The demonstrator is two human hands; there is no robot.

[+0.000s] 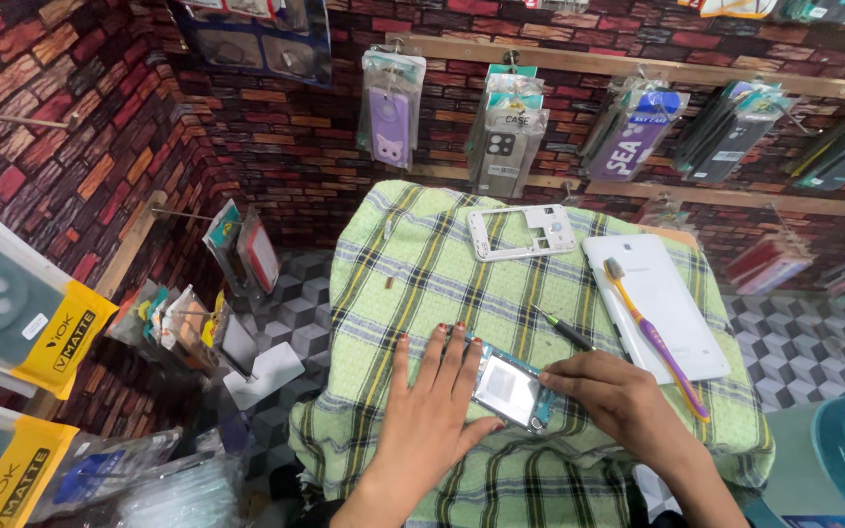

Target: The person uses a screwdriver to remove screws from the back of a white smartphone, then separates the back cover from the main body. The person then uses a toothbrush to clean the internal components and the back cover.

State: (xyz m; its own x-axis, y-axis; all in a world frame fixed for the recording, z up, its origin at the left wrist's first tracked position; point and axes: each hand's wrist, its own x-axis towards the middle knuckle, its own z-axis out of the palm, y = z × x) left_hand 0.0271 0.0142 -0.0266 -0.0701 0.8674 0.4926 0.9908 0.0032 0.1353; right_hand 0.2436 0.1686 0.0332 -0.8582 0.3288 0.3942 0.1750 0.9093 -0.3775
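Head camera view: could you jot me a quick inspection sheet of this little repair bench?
Surface: green checked cloth draped over a small table.
Job's things: opened phone body with a silver metal shield, lying flat between both hands; black-handled screwdriver beside it.
Clutter: white plastic phone frame; white back cover with a purple and yellow toothbrush across it.
Grippers: left hand flat, steadying the phone; right hand fingertips on its edge.
Cables: nothing seen.
Surroundings: brick-patterned wall, packaged phone cases on hooks.
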